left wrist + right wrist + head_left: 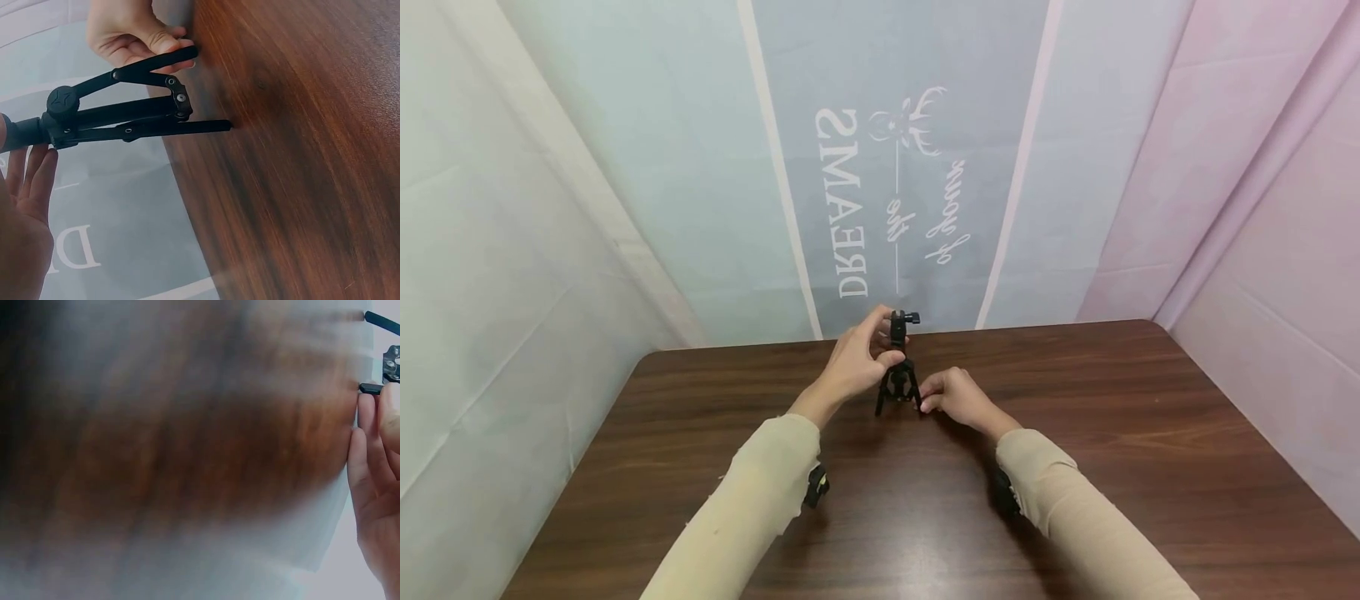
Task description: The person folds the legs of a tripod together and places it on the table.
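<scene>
A small black tripod point(898, 379) stands near the table's far edge, its legs partly spread. My left hand point(853, 358) grips its upper part from the left, thumb on the near side. At the tripod's right leg, my right hand point(958, 396) pinches the lower end between thumb and fingers. In the left wrist view the tripod point(125, 112) shows hinged legs with braces to a centre column, and the right hand point(134, 31) holds one leg. The right wrist view catches only two leg ends and part of a brace beside the right hand point(378, 487).
The dark wooden table point(917, 517) spreads around both arms. Behind it hangs a pale cloth backdrop point(925, 275) with mirrored lettering, and cloth walls rise on both sides. A black wrist device point(816, 485) sits under the left sleeve.
</scene>
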The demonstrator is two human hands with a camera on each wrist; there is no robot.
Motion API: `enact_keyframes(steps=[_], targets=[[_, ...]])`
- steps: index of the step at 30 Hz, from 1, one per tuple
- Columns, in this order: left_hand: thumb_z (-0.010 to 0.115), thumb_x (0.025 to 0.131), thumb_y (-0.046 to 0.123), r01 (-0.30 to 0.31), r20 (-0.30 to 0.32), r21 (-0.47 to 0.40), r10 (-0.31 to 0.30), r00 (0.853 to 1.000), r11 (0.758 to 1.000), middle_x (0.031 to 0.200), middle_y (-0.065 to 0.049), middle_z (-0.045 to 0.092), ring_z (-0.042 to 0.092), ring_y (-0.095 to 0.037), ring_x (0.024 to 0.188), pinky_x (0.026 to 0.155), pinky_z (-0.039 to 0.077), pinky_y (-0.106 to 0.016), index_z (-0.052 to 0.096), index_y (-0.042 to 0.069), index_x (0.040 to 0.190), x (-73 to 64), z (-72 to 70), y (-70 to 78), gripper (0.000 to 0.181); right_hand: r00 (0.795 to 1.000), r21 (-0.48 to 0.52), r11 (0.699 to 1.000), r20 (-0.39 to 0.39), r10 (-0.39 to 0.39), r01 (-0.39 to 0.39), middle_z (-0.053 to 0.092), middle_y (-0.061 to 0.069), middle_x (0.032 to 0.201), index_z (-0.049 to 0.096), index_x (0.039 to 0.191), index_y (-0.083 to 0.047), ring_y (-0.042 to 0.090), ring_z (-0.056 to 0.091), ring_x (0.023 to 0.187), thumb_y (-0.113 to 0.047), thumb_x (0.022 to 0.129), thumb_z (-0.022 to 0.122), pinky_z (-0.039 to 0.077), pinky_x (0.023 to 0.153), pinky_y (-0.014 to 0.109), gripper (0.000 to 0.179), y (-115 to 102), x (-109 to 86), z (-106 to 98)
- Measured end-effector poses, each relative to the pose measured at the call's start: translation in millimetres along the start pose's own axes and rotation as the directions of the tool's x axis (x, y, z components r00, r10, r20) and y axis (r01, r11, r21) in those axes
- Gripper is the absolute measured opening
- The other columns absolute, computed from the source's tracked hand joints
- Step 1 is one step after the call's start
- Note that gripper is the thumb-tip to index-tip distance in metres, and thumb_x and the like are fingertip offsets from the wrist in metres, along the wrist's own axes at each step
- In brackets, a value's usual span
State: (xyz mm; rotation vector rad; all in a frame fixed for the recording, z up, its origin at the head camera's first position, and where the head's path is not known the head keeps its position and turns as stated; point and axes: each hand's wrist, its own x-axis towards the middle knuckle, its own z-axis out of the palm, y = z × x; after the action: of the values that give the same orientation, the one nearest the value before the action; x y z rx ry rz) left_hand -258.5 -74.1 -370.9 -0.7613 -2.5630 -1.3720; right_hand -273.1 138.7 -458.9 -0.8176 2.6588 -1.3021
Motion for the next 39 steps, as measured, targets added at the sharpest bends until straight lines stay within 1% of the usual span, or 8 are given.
enact_keyframes(steps=[9, 17, 21, 27, 30, 33, 35, 39], targets=[[0.074, 0.09, 0.008, -0.032, -0.039, -0.083, 0.029, 0.999, 0.996, 0.11, -0.004, 0.069, 0.066, -0.015, 0.095, 0.088, 0.053, -0.041, 0.054, 0.017, 0.124, -4.3, -1.4, -5.4, 0.04, 0.998, -0.035, 0.999, 0.048, 0.04, -0.038, 0.073, 0.002, 0.084, 0.075, 0.088, -0.004, 0.011, 0.065, 0.08, -0.002, 0.085, 0.076, 0.054, 0.075, 0.032, 0.004, -6.4, 0.2, -4.0], [0.081, 0.084, 0.02, 0.05, -0.1, -0.147, -0.065, 0.993, 0.988, 0.114, -0.01, 0.07, 0.067, -0.022, 0.103, 0.089, 0.055, -0.04, 0.055, 0.01, 0.131, -18.0, -19.6, -11.5, 0.055, 0.999, -0.041, 0.998, -0.038, 0.036, -0.037, 0.071, 0.005, 0.096, 0.073, 0.101, -0.004, 0.02, 0.066, 0.089, -0.007, 0.093, 0.069, 0.055, 0.077, 0.039, 0.01, -9.9, -13.6, -13.1], [0.083, 0.082, 0.022, 0.107, -0.155, -0.271, -0.153, 0.976, 0.957, 0.11, -0.011, 0.072, 0.067, -0.022, 0.103, 0.091, 0.054, -0.038, 0.061, 0.011, 0.126, -30.5, -25.7, -18.6, 0.05, 0.992, 0.0, 0.998, -0.111, 0.059, -0.06, 0.072, 0.006, 0.101, 0.075, 0.105, -0.006, 0.02, 0.066, 0.087, -0.013, 0.094, 0.069, 0.055, 0.074, 0.037, 0.014, -18.5, -23.0, -22.3], [0.082, 0.084, 0.025, 0.213, -0.222, -0.486, -0.355, 0.908, 0.848, 0.109, -0.006, 0.073, 0.066, -0.019, 0.108, 0.097, 0.051, -0.039, 0.064, 0.011, 0.123, -52.5, -18.9, -21.2, 0.045, 0.967, 0.143, 0.989, -0.241, 0.081, -0.047, 0.073, 0.006, 0.104, 0.076, 0.108, -0.008, 0.017, 0.067, 0.093, -0.017, 0.093, 0.072, 0.054, 0.081, 0.034, 0.018, -26.8, -35.2, -25.7], [0.081, 0.085, 0.024, 0.231, -0.239, -0.605, -0.45, 0.86, 0.762, 0.109, -0.006, 0.074, 0.067, -0.016, 0.107, 0.097, 0.051, -0.04, 0.063, 0.009, 0.123, -61.7, -12.1, -19.8, 0.044, 0.946, 0.271, 0.962, -0.298, 0.127, -0.044, 0.072, 0.011, 0.111, 0.073, 0.115, -0.004, 0.014, 0.066, 0.1, -0.018, 0.093, 0.071, 0.052, 0.086, 0.028, 0.026, -28.4, -42.4, -22.8], [0.08, 0.086, 0.019, 0.202, -0.249, -0.734, -0.533, 0.808, 0.649, 0.108, -0.008, 0.074, 0.068, -0.017, 0.105, 0.098, 0.051, -0.042, 0.062, 0.005, 0.122, -69.1, -4.3, -19.1, 0.042, 0.933, 0.365, 0.931, -0.328, 0.152, -0.023, 0.067, 0.015, 0.121, 0.066, 0.125, -0.003, 0.012, 0.062, 0.107, -0.016, 0.094, 0.07, 0.049, 0.09, 0.022, 0.034, -28.7, -49.7, -19.2], [0.079, 0.087, 0.018, 0.179, -0.252, -0.79, -0.576, 0.777, 0.587, 0.109, -0.009, 0.073, 0.07, -0.017, 0.102, 0.099, 0.05, -0.043, 0.06, 0.002, 0.122, -73.7, 0.6, -19.1, 0.043, 0.938, 0.409, 0.913, -0.318, 0.136, 0.006, 0.065, 0.017, 0.126, 0.061, 0.132, -0.004, 0.015, 0.059, 0.113, -0.014, 0.095, 0.069, 0.047, 0.092, 0.021, 0.04, -29.6, -54.7, -16.6], [0.077, 0.089, 0.02, 0.15, -0.262, -0.84, -0.631, 0.73, 0.521, 0.111, -0.008, 0.073, 0.07, -0.013, 0.094, 0.099, 0.049, -0.039, 0.057, 0.0, 0.124, -82.8, 8.7, -18.1, 0.045, 0.968, 0.504, 0.856, -0.25, 0.023, 0.11, 0.054, 0.026, 0.137, 0.042, 0.146, -0.001, 0.015, 0.056, 0.121, -0.005, 0.096, 0.063, 0.048, 0.095, 0.024, 0.054, -32.5, -62.9, -10.1]])
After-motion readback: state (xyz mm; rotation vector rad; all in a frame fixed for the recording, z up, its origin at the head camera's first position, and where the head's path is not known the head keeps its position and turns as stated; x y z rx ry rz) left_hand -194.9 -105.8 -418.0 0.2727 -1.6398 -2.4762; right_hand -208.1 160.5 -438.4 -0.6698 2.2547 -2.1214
